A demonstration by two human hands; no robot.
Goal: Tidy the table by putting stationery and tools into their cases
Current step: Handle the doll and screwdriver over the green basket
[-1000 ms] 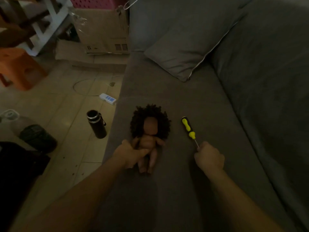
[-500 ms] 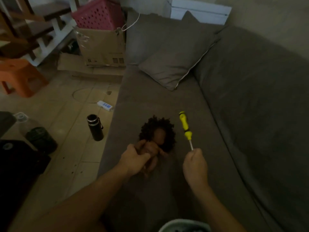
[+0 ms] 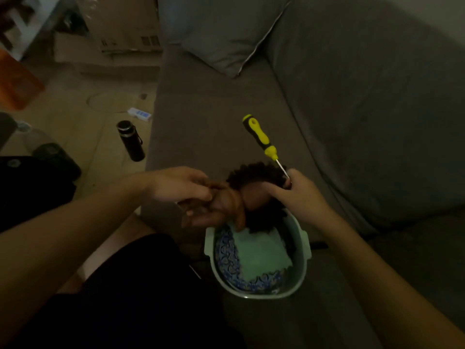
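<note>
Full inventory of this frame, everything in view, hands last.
sofa: 1, grey, right half of view
cushion: 1, grey, sofa's far end
basin: 1, pale green, on the sofa by the lap; holds a cloth and a blue-patterned item
doll: 1, brown, black curly hair, held above the basin's far edge
screwdriver: 1, yellow-and-black handle, held above the sofa
flask: 1, black, upright on the floor
power strip: 1, white, floor beyond the flask
cardboard box: 1, brown, top left
stool: 1, orange, left edge
left hand: grips the doll's body
right hand: pinches the screwdriver's shaft, thumb on the doll
</note>
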